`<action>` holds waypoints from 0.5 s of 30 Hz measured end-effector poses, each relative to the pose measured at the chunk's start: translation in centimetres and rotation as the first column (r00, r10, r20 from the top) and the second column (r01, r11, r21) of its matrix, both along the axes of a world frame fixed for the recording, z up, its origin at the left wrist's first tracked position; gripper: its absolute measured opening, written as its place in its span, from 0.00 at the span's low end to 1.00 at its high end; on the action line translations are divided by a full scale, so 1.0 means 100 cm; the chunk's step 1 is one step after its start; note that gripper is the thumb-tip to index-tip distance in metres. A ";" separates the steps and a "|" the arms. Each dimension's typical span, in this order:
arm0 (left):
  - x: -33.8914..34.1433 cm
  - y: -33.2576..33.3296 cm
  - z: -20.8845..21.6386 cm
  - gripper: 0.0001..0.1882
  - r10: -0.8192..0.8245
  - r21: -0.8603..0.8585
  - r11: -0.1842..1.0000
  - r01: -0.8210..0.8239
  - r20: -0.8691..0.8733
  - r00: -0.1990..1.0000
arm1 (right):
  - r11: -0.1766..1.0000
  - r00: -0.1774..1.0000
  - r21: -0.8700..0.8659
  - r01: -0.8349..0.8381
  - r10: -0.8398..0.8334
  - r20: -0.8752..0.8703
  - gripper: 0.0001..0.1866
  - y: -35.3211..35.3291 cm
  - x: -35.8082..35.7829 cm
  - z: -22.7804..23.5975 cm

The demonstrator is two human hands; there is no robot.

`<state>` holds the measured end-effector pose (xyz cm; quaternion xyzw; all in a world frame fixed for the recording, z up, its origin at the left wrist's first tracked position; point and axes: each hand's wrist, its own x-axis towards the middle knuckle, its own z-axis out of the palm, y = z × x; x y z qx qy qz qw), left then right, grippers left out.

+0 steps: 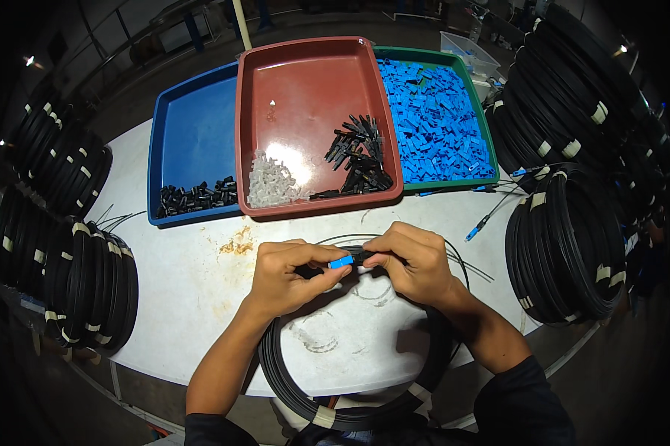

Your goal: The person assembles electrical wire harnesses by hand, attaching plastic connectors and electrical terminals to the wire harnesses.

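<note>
Above the near part of the table, my left hand (289, 273) pinches a small blue connector housing (341, 262) between thumb and fingertips. My right hand (411, 260) is closed on a black cable connector (361, 254), whose end meets the blue housing; how deep it sits inside is hidden by my fingers. A coil of black cable (275, 364), bound with pale tape, hangs under both hands and over the table's front edge. One loose loop of cable (463, 267) curves around the right wrist.
A red tray (313, 209) holds clear and black small parts, between a blue tray (194, 82) with black pieces and a green tray (491, 152) full of blue housings. Taped cable coils (90, 282) stand left; more coils (565, 245) stand right, near a loose blue-tipped cable end (477, 229).
</note>
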<state>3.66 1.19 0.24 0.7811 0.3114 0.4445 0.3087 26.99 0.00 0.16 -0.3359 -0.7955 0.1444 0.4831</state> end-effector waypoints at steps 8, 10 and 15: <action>-0.001 0.002 -0.004 0.12 -0.035 -0.062 0.997 0.037 0.030 0.999 | 0.998 0.999 0.048 -0.032 0.030 0.030 0.10 -0.001 -0.001 0.000; -0.001 0.002 -0.004 0.12 -0.030 -0.037 0.999 0.031 0.021 0.999 | 0.999 0.999 0.022 -0.041 0.040 0.021 0.10 0.000 0.000 0.000; 0.000 0.001 -0.003 0.11 -0.010 -0.024 1.000 0.012 0.061 0.998 | 0.998 0.998 -0.033 -0.062 0.062 0.000 0.10 0.002 0.000 -0.001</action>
